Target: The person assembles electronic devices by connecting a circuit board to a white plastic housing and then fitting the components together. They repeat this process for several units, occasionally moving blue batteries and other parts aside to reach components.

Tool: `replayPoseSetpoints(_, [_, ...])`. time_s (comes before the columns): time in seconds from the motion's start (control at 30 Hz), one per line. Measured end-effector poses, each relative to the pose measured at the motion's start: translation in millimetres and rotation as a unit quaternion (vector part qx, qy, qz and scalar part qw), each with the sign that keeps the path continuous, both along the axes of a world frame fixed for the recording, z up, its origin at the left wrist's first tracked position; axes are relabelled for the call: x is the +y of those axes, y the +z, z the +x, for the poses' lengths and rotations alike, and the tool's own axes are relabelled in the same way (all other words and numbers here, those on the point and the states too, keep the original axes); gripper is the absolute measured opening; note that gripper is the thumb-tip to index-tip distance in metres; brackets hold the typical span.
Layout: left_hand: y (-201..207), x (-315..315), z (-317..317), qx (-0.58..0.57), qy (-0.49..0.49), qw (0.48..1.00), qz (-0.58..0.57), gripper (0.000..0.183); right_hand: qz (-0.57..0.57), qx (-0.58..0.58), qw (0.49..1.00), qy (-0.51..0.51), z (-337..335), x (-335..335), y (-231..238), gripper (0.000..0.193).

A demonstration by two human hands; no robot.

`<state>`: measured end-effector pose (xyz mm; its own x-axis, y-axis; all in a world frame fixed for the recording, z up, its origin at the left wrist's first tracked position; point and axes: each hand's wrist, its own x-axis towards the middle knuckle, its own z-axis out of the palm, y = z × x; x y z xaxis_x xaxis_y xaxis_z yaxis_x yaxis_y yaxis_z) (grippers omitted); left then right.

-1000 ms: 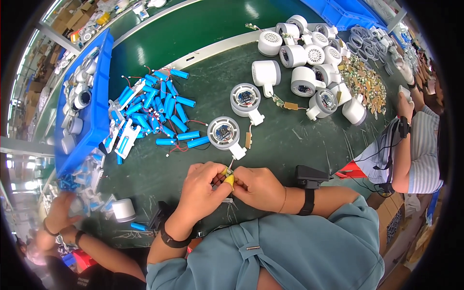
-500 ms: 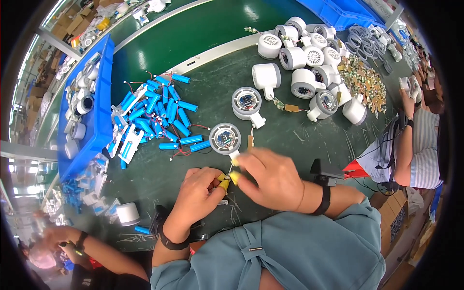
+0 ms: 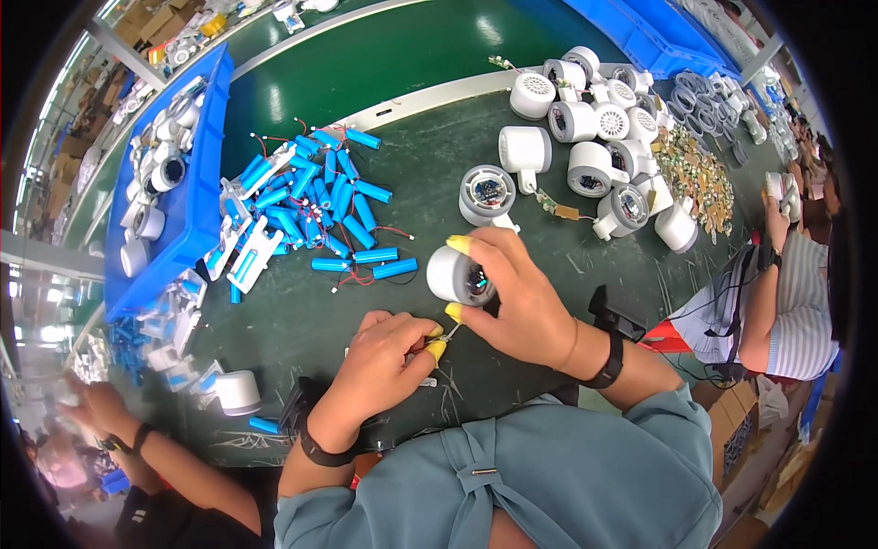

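Observation:
My right hand (image 3: 526, 297), with yellow finger covers on its thumb and a finger, grips a round white housing (image 3: 446, 274) by its sides. The housing is tilted, its grey-rimmed end toward my palm, and a small teal glow shows on the dark circuit inside. My left hand (image 3: 389, 357), also in yellow finger covers, is closed in a pinch just below and left of the housing. A thin pale strand runs up from its fingertips toward my right thumb. What exactly the pinch holds is too small to make out. Just beyond the right hand stands another round housing (image 3: 487, 192), circuit side up.
Blue cylindrical batteries (image 3: 361, 233) with wires are heaped on the left. White housings (image 3: 572, 121), small circuit boards (image 3: 690, 169) and grey rings (image 3: 695, 96) lie at the right. A blue bin (image 3: 206, 192) is at far left. Co-workers sit on both sides.
My right hand has moved from the housing's stem to around its body. The housing has gone from lying circuit side up to tilted on its side. My left hand keeps its pinch.

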<state>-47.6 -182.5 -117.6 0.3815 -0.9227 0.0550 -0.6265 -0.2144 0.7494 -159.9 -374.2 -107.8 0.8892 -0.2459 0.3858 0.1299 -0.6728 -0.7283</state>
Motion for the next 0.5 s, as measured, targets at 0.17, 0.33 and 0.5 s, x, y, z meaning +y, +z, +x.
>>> replayPoseSetpoints(0.17, [0,8,-4,0.007,-0.044,0.999,-0.016,0.015,0.018,0.011,0.999,-0.041,-24,8,-8,0.071])
replayPoseSetpoints(0.33, [31,17,-12,0.086,-0.062,0.994,-0.024,0.018,0.108,0.066,0.992,-0.02,-44,19,-7,0.07])
replayPoseSetpoints(0.5, [63,61,-4,0.229,-0.012,0.973,-0.024,0.02,0.189,0.114,0.963,0.153,-48,25,-14,0.067])
